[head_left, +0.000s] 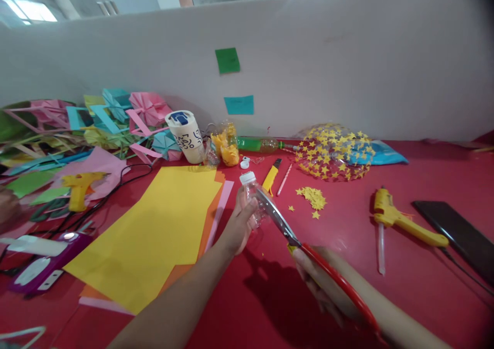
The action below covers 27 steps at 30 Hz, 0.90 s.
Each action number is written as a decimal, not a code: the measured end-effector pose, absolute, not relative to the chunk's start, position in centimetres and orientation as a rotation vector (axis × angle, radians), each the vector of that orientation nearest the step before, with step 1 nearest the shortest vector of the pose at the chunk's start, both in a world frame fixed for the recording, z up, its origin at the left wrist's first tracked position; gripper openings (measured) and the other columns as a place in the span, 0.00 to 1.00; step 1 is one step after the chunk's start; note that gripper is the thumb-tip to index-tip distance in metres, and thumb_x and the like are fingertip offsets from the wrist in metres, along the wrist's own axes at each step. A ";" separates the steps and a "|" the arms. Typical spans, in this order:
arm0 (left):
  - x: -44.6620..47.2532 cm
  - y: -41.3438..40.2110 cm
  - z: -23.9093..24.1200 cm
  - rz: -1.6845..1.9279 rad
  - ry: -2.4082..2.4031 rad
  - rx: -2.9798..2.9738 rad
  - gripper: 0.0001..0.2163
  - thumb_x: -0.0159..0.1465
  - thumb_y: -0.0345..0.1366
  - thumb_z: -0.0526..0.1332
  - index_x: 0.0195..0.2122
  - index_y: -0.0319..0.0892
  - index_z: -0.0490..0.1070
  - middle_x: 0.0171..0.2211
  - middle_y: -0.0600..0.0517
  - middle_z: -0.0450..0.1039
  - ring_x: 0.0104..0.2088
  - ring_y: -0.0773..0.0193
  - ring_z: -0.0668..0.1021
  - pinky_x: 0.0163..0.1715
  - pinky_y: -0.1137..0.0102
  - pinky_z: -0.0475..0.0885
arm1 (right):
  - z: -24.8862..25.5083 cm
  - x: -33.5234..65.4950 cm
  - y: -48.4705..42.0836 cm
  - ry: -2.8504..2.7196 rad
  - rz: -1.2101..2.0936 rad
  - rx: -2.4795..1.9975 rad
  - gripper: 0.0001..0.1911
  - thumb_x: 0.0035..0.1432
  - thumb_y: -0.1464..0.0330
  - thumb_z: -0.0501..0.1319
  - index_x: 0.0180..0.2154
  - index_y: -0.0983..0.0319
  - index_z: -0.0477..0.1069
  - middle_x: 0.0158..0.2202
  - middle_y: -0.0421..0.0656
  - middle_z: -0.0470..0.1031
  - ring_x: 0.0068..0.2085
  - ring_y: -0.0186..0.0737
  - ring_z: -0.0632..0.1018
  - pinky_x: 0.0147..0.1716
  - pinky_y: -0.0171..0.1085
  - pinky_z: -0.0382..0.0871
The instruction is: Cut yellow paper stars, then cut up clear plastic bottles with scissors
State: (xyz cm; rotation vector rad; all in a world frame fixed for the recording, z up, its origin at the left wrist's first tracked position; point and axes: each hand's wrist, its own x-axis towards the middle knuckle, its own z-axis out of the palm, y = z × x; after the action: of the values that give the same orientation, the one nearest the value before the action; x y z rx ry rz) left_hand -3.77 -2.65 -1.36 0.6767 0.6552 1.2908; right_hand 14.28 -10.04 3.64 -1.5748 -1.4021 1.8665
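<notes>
My left hand (240,226) is wrapped round a small clear plastic bottle (254,216) with a white cap, tilted above the red table. In my right hand (318,274) is a pair of large red-handled scissors (283,224). Their metal blades point up and left, and the tips lie at the bottle's upper side; whether they cut into it I cannot tell. A bit of yellow shows beside the scissors' pivot, partly hidden by my fingers. Just beyond the bottle lie a yellow box cutter (271,176) and a pink-striped straw (284,179).
Yellow paper sheets (154,220) lie at left, near a yellow glue gun (79,189) and purple power strip (54,261). Yellow stars (314,197) and a star-covered clear dome (330,153) are ahead. Another glue gun (401,220) and a black phone (459,233) lie right. Someone's hand (7,210) shows far left.
</notes>
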 end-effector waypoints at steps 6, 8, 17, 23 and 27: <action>-3.9 -2.6 -1.5 1.289 0.673 0.648 0.28 0.60 0.39 0.66 0.61 0.53 0.59 0.46 0.51 0.76 0.54 0.56 0.76 0.58 0.56 0.66 | 3.5 14.4 -9.9 -1.404 1.866 -1.619 0.28 0.60 0.43 0.54 0.24 0.59 0.55 0.13 0.30 0.58 0.13 0.24 0.62 0.12 0.24 0.54; -3.9 -2.6 -1.3 1.286 0.666 0.658 0.28 0.60 0.39 0.66 0.61 0.54 0.59 0.46 0.51 0.76 0.54 0.56 0.76 0.57 0.56 0.66 | 2.8 14.4 -10.0 -1.399 1.867 -1.636 0.28 0.59 0.41 0.52 0.26 0.58 0.57 0.12 0.29 0.58 0.11 0.25 0.61 0.10 0.24 0.55; -3.6 -3.0 -1.0 1.224 0.646 0.750 0.22 0.56 0.41 0.69 0.50 0.48 0.66 0.46 0.50 0.74 0.48 0.55 0.78 0.54 0.56 0.69 | 1.9 14.6 -10.0 -1.378 1.893 -1.545 0.32 0.54 0.35 0.50 0.27 0.59 0.59 0.13 0.30 0.58 0.10 0.25 0.60 0.08 0.25 0.56; -3.4 -3.2 -1.0 1.223 0.689 0.727 0.27 0.56 0.42 0.70 0.55 0.50 0.63 0.48 0.49 0.72 0.49 0.55 0.77 0.53 0.55 0.69 | 2.4 14.3 -10.1 -1.356 1.875 -1.540 0.31 0.57 0.37 0.50 0.25 0.58 0.56 0.12 0.29 0.57 0.10 0.24 0.59 0.10 0.24 0.56; -3.5 -3.2 -1.1 1.212 0.698 0.721 0.29 0.55 0.43 0.70 0.57 0.51 0.62 0.47 0.49 0.73 0.49 0.54 0.78 0.53 0.55 0.69 | 3.5 14.1 -10.1 -1.348 1.883 -1.578 0.28 0.61 0.42 0.53 0.25 0.58 0.55 0.12 0.28 0.54 0.11 0.23 0.57 0.11 0.23 0.55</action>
State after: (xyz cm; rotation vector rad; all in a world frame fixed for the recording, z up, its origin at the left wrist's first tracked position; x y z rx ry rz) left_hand -3.55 -3.18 -1.09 0.7212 0.6983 1.2115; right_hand 14.13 -10.09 3.46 -1.5784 -1.3485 1.8829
